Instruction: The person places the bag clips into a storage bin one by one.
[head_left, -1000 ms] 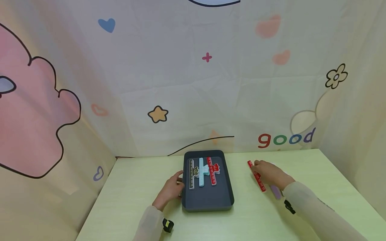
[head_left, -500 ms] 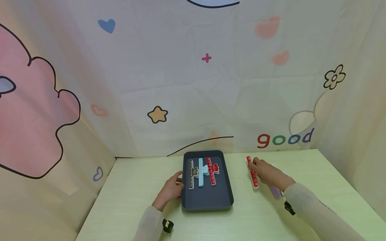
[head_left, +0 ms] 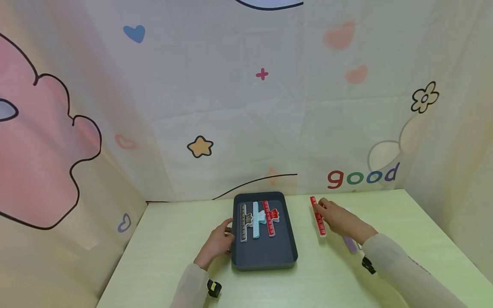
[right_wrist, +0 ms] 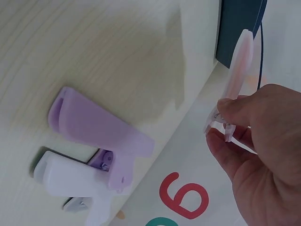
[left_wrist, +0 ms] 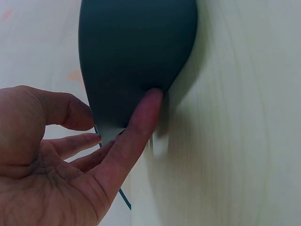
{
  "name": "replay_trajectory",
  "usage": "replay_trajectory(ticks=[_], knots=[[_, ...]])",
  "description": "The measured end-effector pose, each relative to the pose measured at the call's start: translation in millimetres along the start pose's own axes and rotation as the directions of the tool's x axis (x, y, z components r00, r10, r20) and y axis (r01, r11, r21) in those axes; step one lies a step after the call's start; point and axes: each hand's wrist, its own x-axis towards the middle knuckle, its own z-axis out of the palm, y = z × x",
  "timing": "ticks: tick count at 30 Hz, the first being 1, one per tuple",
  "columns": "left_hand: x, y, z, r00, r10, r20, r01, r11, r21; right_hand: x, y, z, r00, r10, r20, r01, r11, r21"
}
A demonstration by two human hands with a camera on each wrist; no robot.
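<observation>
My right hand (head_left: 339,218) pinches a red bag clip (head_left: 321,226) by its handle, above the table to the right of the dark grey tray (head_left: 265,256). From the right wrist view, this clip (right_wrist: 239,70) appears edge-on and pale, its handle between thumb and fingers. My left hand (head_left: 217,243) holds the tray's left side. In the left wrist view, one finger presses low on the tray wall (left_wrist: 136,52) and others sit at its edge. Inside the tray lie a black clip (head_left: 244,226), a light blue clip (head_left: 256,222) and another red clip (head_left: 269,220), side by side.
A purple clip (right_wrist: 94,117) and a white clip (right_wrist: 70,176) lie on the table under my right forearm, partly covered in the head view. Behind the pale wooden table (head_left: 173,226) hangs a printed curtain (head_left: 231,107), close to the tray's far end.
My right hand has lifted the red clip and carried it a little left and away from me, turning it more upright in view. The left hand and the tray stay put.
</observation>
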Motion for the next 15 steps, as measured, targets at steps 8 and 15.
replay_trajectory(ticks=[8,15], knots=[[0.4,-0.6,0.9,1.000,-0.003,-0.010,0.003,1.000,0.003,2.9,-5.1,-6.4,0.999,-0.022,-0.038,0.022,1.000,0.009],[0.6,0.0,0.8,1.000,-0.009,-0.011,0.009,1.000,0.003,6.8,-11.6,-14.0,0.995,-0.058,-0.077,0.058,0.998,-0.001]])
